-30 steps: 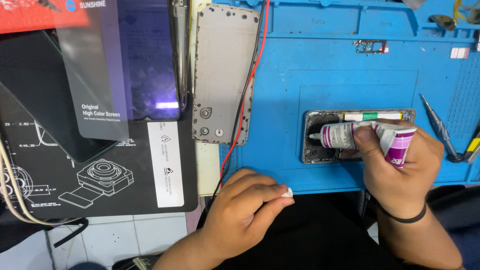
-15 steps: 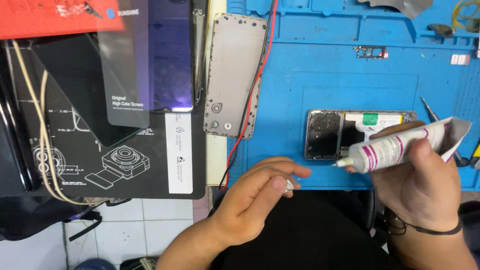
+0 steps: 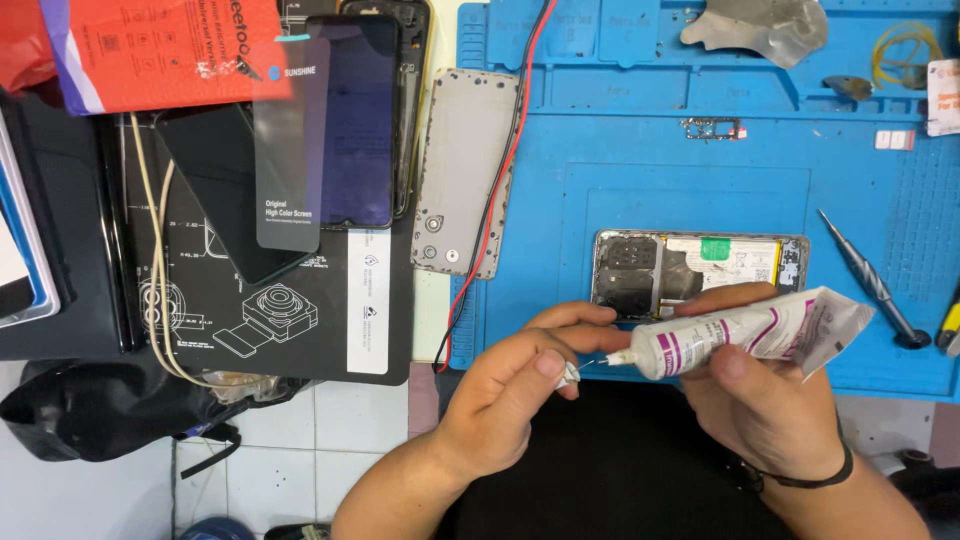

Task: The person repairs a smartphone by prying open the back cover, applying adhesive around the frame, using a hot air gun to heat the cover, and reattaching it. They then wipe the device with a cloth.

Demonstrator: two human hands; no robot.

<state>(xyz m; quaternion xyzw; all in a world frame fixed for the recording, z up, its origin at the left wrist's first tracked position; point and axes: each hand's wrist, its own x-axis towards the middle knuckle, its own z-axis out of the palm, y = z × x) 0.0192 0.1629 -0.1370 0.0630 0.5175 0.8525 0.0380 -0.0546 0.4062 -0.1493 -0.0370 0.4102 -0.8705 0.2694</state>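
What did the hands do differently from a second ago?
The right hand lifted the glue tube off the opened phone, turned it sideways and carried it toward the left hand. The left hand rose from the mat edge, and its small white cap now meets the nozzle. The phone, grey frame and blue mat stayed put.

A white glue tube [image 3: 745, 335] with purple print lies nearly level in the right hand [image 3: 770, 410], its crimped tail up and outward, its thin nozzle aimed at the left hand [image 3: 520, 385]. There, a small white cap [image 3: 570, 374], probably the tube's, sits pinched at the fingertips.
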